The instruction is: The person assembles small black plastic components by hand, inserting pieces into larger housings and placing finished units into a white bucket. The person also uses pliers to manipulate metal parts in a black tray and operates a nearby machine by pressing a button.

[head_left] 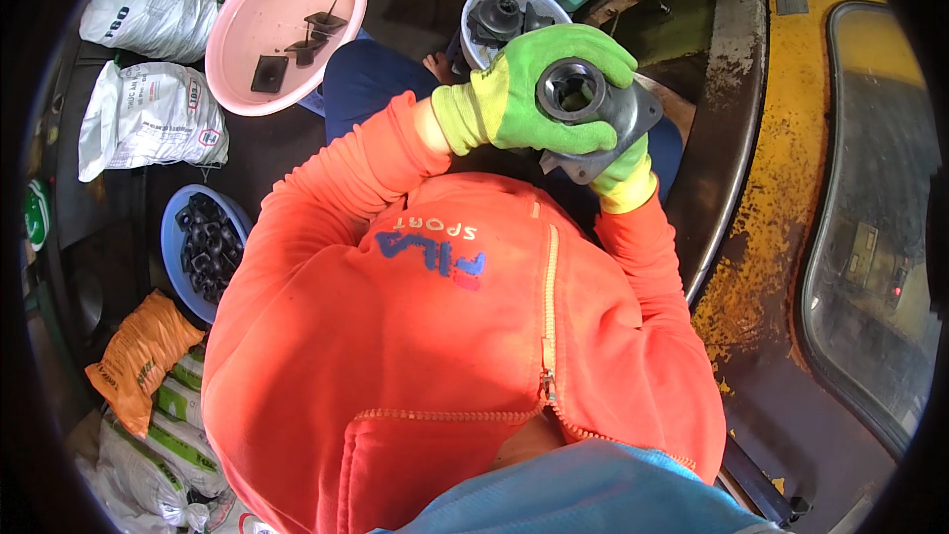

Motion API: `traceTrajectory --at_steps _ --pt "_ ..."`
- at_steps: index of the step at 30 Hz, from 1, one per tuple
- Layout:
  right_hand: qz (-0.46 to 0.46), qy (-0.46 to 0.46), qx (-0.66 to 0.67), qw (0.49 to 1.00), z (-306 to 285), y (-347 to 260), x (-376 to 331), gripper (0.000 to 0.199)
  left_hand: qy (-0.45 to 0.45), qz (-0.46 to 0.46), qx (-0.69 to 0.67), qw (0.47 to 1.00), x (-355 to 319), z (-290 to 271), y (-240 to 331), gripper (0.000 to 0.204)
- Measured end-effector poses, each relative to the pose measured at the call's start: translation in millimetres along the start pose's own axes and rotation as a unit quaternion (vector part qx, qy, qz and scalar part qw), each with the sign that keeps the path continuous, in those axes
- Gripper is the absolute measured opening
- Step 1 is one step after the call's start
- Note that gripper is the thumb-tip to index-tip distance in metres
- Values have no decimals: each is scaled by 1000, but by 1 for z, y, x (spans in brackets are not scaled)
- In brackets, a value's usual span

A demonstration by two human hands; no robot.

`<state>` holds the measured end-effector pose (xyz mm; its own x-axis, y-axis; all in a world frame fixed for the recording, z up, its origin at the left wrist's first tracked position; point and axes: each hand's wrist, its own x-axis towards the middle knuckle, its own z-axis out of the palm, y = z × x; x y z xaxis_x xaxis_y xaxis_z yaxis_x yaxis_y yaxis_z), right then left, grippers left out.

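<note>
Hood edge: a pale blue cloth rim [593,494] lies closest to the lens, at the bottom of the view, smooth and matte.
Jacket: orange fleece [445,336], soft and ribbed at the sleeves, with a zip running up the chest toward the grey part.
Left fingers: the green knit fingers [583,44] curl over the top of the grey part, closed around its round collar; the thumb presses along the lower rim.
Left hand: the left hand [534,89] wears a lime-green glove with a yellow cuff, wrist bent, forearm rising from the lower left in its ribbed orange sleeve.
Grey part: a dull grey metal flange [613,124], a flat plate with cut corners and a raised ring around a dark bore, held in both hands above the jacket's chest.
Right hand: the right hand [628,173] grips from beneath the grey part; only the glove's green palm and yellow cuff show, fingers hidden behind the plate, seemingly clamped on it.
Grey bowl: just beyond the grey part, a round bowl [474,15] holding dark moulded pieces.
Pink basin: well left of the grey part, a shallow glossy plastic basin [247,59] with a few small black pieces.
Blue basin: far down-left of the grey part, a blue tub [173,237] heaped with black parts.
Sacks: white woven bags [148,119] left of the pink basin.
Yellow machine: right of the grey part, chipped yellow painted metal [771,267], rusty and curved.
</note>
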<state>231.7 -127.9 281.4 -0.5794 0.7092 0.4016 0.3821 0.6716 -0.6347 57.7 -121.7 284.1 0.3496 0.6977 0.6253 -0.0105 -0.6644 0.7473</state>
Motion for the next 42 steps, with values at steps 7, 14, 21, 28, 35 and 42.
traceTrajectory --at_steps 7,14,21,28,35,42 --pt "-110 -80 -13 991 -1 0 -4 67 -153 18 -221 963 6 -8 -7 49" --pt "-110 -55 4 992 30 -1 -9 83 -344 -24 -391 853 16 -14 -24 50" --pt "-50 148 -144 977 16 8 23 64 -72 33 126 989 31 -41 -13 79" --pt "105 125 241 957 35 7 8 46 133 27 113 984 5 15 -6 50" --pt "109 49 322 939 20 4 0 53 0 -1 -53 999 5 -5 1 46" --pt "-79 -70 20 994 0 5 2 55 -78 -34 -166 982 5 -12 -5 46"
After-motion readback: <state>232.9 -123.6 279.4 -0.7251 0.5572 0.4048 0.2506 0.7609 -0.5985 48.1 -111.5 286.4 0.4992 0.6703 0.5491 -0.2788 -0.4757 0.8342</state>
